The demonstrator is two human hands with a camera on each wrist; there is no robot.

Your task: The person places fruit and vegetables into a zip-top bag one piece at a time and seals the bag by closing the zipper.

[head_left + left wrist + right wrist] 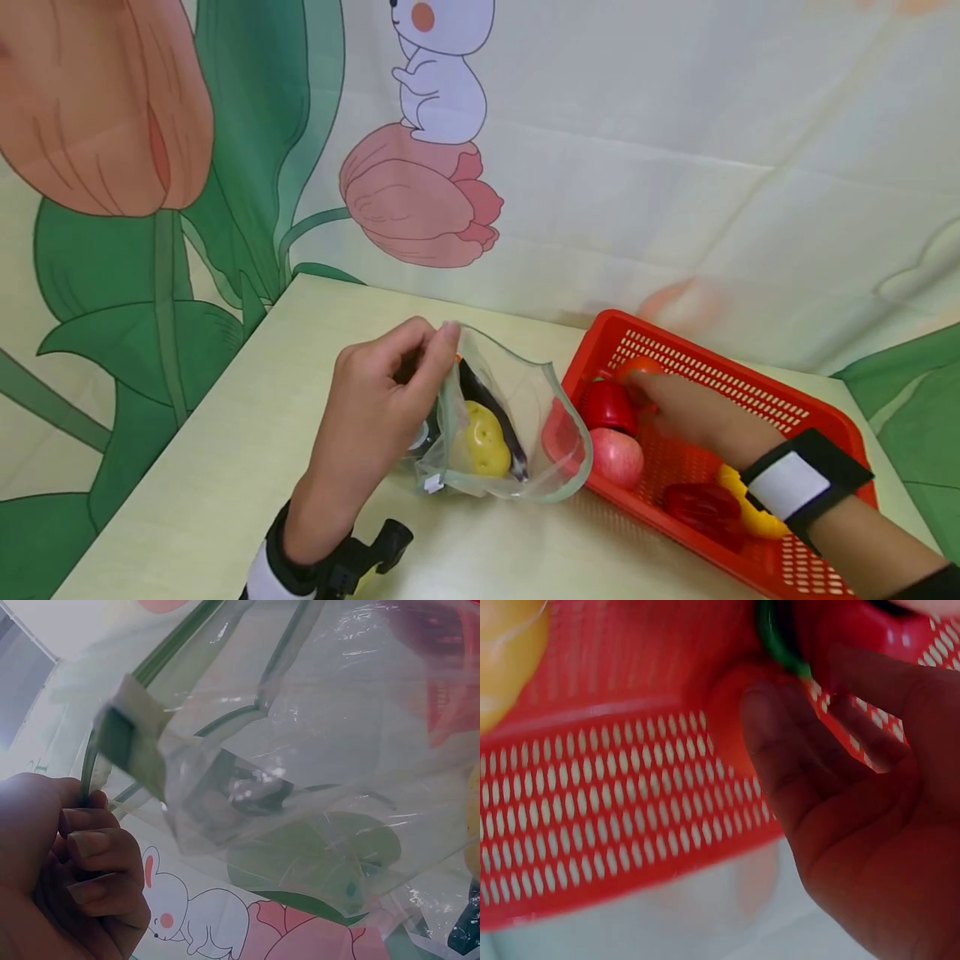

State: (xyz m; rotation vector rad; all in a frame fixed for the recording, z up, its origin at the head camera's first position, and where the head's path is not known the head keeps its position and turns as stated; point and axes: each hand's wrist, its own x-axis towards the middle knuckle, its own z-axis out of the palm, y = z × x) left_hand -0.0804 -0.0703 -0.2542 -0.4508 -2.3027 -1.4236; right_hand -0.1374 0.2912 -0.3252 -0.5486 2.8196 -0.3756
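My left hand [390,400] pinches the green-edged rim of a clear mesh-like bag [570,479], holding its mouth apart. Through the bag show a yellow lumpy piece of produce [487,440] and a long dark eggplant [480,387]. In the left wrist view, the fingers curl at the bag's green edging [169,656]. My right hand [675,404] reaches into the red basket [750,383], beside a red bell pepper [606,406] and an orange round item [640,366]. In the right wrist view, its fingers and thumb stand apart, with the orange item [731,712] close to the fingertips.
A pink apple-like fruit [617,458], a dark red pepper [701,510] and a yellow item [757,512] also lie in the basket. Behind the pale table [247,400] hangs a printed cloth [637,150]. The basket's near wall stands close beside the bag.
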